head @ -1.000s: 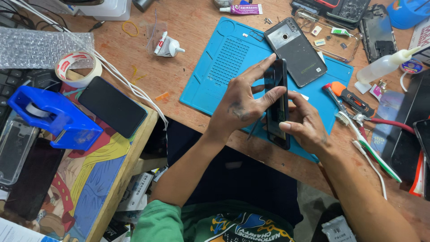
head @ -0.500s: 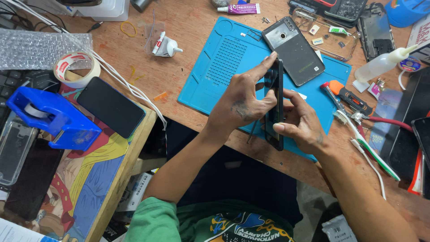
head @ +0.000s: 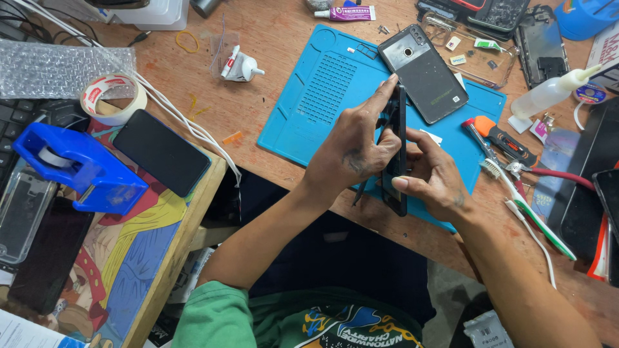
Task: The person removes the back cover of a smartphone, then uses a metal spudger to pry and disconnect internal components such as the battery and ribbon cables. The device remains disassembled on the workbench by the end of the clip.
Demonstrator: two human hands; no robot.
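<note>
Over the mat: I see both hands on a dark phone (head: 398,151) held edge-up above the blue work mat (head: 309,109), at the near edge of the table (head: 271,45).
Left hand (head: 351,145): closed round the phone's left side, index finger stretched up along its top edge, thumb on the side.
Right hand (head: 435,177): gripping the phone's lower right part, thumb pressed on the near edge, fingers curled behind.
Second phone (head: 423,72): dark, back up, lying flat on the mat just beyond the held one, apart from it.
Glue tube (head: 345,12): small, white and purple with red print, far edge of table.
Squeeze bottle (head: 551,93): white, pointed nozzle, lying right of mat.
Tape roll (head: 113,100): white with red print, left of mat.
Tape dispenser (head: 77,167): blue, on lower side table.
Bubble wrap (head: 61,67): clear sheet, far left.
Black phone (head: 161,151): screen up, beside dispenser.
</note>
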